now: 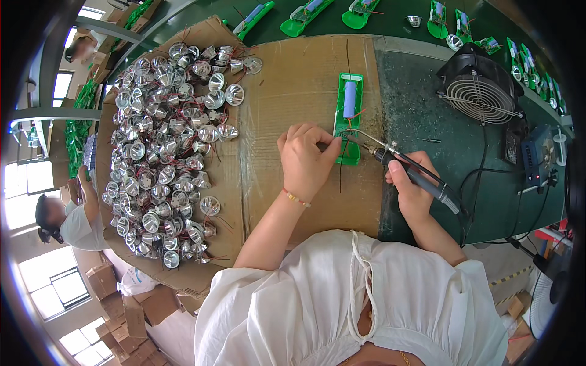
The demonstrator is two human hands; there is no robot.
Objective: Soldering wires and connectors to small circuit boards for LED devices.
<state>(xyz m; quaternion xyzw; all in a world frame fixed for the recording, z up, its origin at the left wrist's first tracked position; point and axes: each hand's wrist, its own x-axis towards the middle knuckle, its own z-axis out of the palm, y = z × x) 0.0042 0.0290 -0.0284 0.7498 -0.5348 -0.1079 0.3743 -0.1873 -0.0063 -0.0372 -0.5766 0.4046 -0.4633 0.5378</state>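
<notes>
A green plastic flashlight housing [348, 154] lies on the cardboard with a blue-violet cylindrical battery [350, 100] in it and thin wires about it. My left hand [308, 155] rests at the housing's left side, thumb and forefinger pinched together at its edge; whatever they grip is too small to make out. My right hand [415, 189] is closed around a soldering iron [421, 180] with a thin metal feed tube clamped along it. Its tip reaches the lower part of the housing, close to my left fingertips. Dark wires stick out beyond both ends of the housing.
Left of my arm, a large pile of silver reflector cups [165, 152] with wires covers the cardboard. A black fan [479, 91] and a blue soldering station [540, 155] stand at right. More green housings [299, 20] line the far edge. Another person [82, 222] sits at far left.
</notes>
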